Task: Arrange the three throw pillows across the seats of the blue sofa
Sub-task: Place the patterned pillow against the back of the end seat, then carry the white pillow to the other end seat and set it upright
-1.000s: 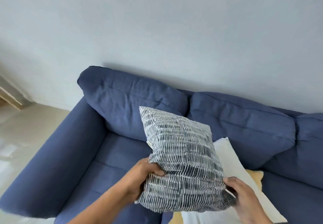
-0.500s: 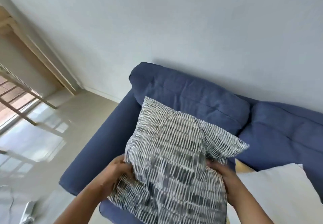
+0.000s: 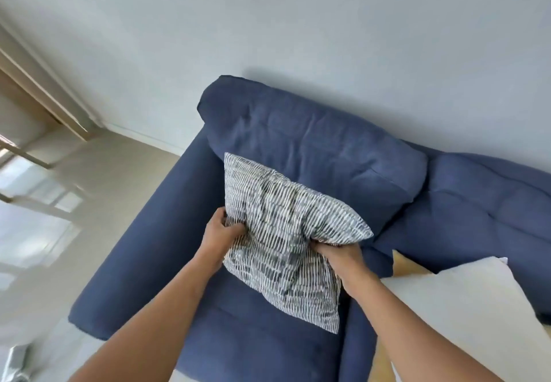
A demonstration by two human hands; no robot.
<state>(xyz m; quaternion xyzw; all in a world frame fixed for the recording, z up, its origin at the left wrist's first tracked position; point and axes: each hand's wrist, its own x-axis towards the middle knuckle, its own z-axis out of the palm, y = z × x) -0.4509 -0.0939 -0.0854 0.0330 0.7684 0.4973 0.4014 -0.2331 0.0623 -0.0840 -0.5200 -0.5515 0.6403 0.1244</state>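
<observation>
A grey-and-white striped pillow [image 3: 280, 232] leans over the left seat of the blue sofa [image 3: 143, 250], its top against the left back cushion [image 3: 313, 149]. My left hand [image 3: 219, 231] grips its left edge and my right hand [image 3: 340, 258] grips its right side under the corner. A white pillow [image 3: 465, 307] lies on the seat to the right, with a yellow pillow [image 3: 405, 265] partly hidden under it.
The sofa's left armrest [image 3: 128, 265] stands beside a pale floor [image 3: 98, 179]. A window frame [image 3: 29, 155] is at the far left. A plain wall [image 3: 298, 23] runs behind the sofa.
Both hands carried the striped pillow left, away from the white pillow, and lowered it onto the left seat against the back cushion. The view swung left with it.
</observation>
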